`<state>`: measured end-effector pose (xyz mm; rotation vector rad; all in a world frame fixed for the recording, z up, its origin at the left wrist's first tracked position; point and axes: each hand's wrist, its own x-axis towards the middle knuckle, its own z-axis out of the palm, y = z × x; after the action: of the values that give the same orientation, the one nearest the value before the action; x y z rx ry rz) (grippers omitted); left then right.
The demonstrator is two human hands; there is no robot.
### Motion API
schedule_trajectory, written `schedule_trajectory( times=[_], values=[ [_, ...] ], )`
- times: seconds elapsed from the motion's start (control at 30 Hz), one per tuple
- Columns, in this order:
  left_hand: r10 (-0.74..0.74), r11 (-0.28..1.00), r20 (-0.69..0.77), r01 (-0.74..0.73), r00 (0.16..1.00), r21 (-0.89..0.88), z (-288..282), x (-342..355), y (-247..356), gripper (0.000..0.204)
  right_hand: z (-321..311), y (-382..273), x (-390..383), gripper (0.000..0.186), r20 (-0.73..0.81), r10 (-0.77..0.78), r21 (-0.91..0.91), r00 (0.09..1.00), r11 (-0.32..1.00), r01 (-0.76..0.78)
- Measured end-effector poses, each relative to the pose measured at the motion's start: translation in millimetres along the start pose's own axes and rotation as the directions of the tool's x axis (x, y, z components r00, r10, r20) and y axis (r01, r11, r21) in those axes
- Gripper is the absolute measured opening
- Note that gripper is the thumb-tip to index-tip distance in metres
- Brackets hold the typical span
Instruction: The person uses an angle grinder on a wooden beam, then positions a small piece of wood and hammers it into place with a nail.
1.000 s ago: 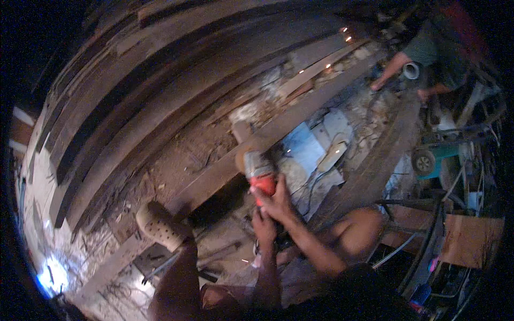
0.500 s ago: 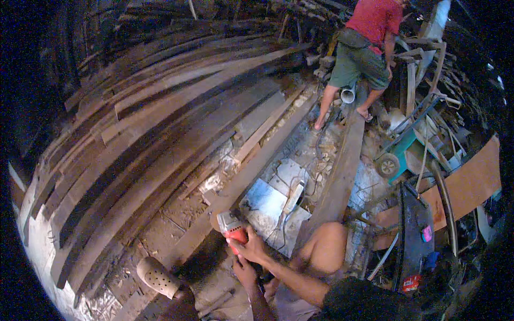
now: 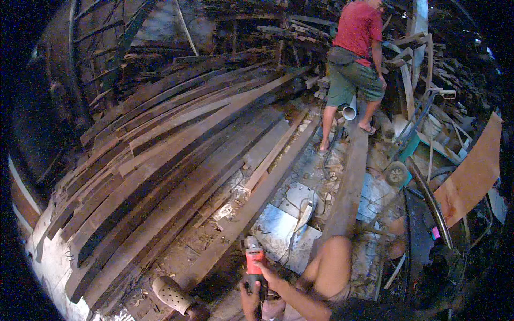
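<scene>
A red and grey angle grinder [image 3: 254, 262] with a dark rear end is in both my hands, its grey head pointing away from me. My right hand [image 3: 269, 275] wraps its red body from the right. Lower down, my left hand [image 3: 249, 302] closes round the dark rear part. The disc is hard to make out. Just beyond the grinder's head lies a long wooden beam [image 3: 235, 229], with a gap between them. Left of my hands is a foot in a beige clog [image 3: 170, 295], beside the beam's near end.
Long planks [image 3: 160, 176] are stacked at the left. A second beam [image 3: 348, 187] runs on the right; between the beams a pale corded object [image 3: 306, 213] lies on white sheets [image 3: 273, 222]. A person in a red shirt [image 3: 357, 27] stands ahead. A brown board [image 3: 466, 171] is at the right.
The grinder and both hands have drawn back from the beam toward me, the head turning to point more straight ahead. My view has tilted up. The other person stays in about the same place.
</scene>
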<state>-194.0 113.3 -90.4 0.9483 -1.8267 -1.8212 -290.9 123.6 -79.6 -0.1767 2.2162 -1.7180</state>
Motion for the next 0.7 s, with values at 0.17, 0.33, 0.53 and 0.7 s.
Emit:
schedule_trajectory(
  times=[0.17, 0.33, 0.53, 0.7],
  values=[
    [-0.092, 0.985, 0.229, 0.123, 0.969, -0.123, 3.2, -4.7, 3.2, 0.064, 10.7, 1.4, -7.6, 0.063, 0.008, 0.042, 0.057, 0.999, 0.997, -0.043],
    [-0.098, 0.992, 0.235, 0.077, 0.967, 0.099, -9.1, -4.4, 24.7, 0.061, 32.6, 3.9, -24.8, 0.061, 0.006, 0.081, 0.115, 0.997, 0.990, -0.081],
    [0.048, 0.947, 0.266, -0.129, 0.963, 0.294, -17.9, 6.6, -16.1, 0.067, 56.8, 31.4, -52.1, 0.059, -0.013, 0.131, 0.185, 0.991, 0.975, -0.126],
    [0.028, 0.860, 0.267, -0.159, 0.963, 0.484, -15.1, 12.9, -4.6, 0.078, 57.6, 25.5, -74.8, 0.058, 0.000, 0.177, 0.240, 0.984, 0.956, -0.172]
  ],
)
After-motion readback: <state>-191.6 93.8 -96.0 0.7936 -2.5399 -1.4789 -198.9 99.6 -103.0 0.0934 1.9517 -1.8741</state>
